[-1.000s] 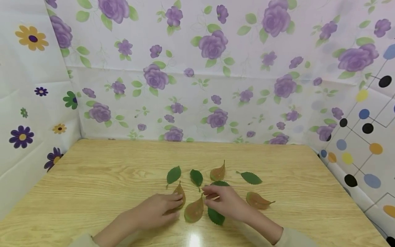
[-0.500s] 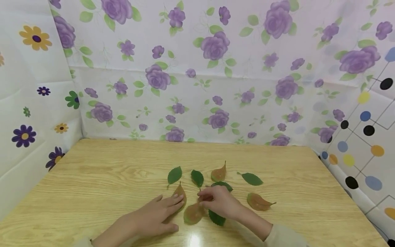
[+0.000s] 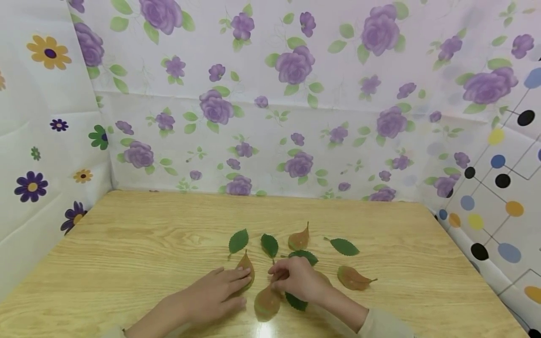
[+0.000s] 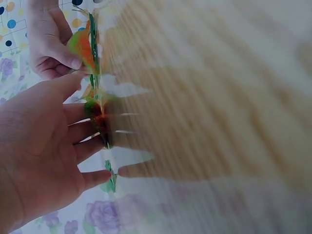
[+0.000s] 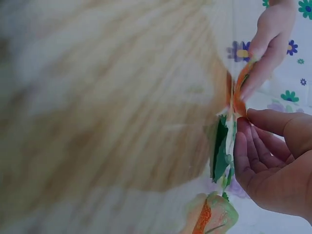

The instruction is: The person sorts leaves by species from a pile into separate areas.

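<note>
My left hand [image 3: 215, 293] lies flat with straight fingers, its fingertips resting on a pear-shaped brown leaf [image 3: 246, 263]. Thumb and forefinger of my right hand [image 3: 301, 280] pinch the stem end of a second brown leaf [image 3: 267, 305], which has a green edge. In the left wrist view this held leaf [image 4: 84, 48] looks orange and green and stands tilted up off the table. Beneath the right hand a green leaf [image 3: 297, 302] shows, and another brown leaf [image 3: 323, 278] is partly hidden behind that hand.
Around the hands lie green leaves [image 3: 238, 241], [image 3: 269, 245], [image 3: 306, 256], [image 3: 344, 246] and brown leaves [image 3: 299, 239], [image 3: 355, 278]. The wooden table [image 3: 127, 244] meets a flowered cloth [image 3: 262, 141] at the back; more printed cloth hangs at both sides.
My right hand has come down to the left and now pinches the second brown leaf by its stem end. That leaf has shifted slightly toward the front. The left hand has flattened a little.
</note>
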Demonstrator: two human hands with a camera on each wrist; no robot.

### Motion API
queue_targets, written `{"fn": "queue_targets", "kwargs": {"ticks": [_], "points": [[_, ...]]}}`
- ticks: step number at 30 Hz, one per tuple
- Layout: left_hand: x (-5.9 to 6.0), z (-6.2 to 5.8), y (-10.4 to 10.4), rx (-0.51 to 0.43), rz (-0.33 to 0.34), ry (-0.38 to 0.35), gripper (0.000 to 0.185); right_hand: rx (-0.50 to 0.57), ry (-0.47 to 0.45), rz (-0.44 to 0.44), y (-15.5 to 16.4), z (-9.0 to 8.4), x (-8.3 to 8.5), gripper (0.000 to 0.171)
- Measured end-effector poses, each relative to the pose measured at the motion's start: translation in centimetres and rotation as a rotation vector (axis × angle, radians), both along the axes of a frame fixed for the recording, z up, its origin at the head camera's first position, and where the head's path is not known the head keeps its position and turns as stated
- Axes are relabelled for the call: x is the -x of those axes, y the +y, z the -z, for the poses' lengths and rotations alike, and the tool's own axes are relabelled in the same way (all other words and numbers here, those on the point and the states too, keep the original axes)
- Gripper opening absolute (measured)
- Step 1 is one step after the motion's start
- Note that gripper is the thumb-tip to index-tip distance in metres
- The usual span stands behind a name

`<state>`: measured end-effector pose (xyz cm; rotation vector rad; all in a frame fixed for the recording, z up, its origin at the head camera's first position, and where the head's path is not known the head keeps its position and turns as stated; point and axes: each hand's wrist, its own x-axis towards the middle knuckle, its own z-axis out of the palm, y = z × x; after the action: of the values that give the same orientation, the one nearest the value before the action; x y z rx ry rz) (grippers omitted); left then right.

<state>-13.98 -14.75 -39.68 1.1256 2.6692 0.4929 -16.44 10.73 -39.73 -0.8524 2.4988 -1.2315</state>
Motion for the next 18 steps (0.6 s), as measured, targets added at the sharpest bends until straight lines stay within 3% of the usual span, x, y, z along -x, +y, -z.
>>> {"fn": "queue_targets", "kwargs": {"ticks": [6, 11, 18], "points": [[0.71, 0.17, 0.32, -0.061, 0.020, 0.084, 0.050, 0.015, 0.006, 0.021, -0.17, -0.27, 0.09, 0.015], [0.93, 0.29, 0.37, -0.090, 0.006, 0.062, 0.049, 0.030, 0.019, 0.024, -0.23, -0.41, 0.19, 0.009], [0.78, 0.00, 0.45, -0.062, 0.015, 0.053, 0.054, 0.064, -0.003, 0.042, 0.04, -0.99, 0.47, 0.005]]}}
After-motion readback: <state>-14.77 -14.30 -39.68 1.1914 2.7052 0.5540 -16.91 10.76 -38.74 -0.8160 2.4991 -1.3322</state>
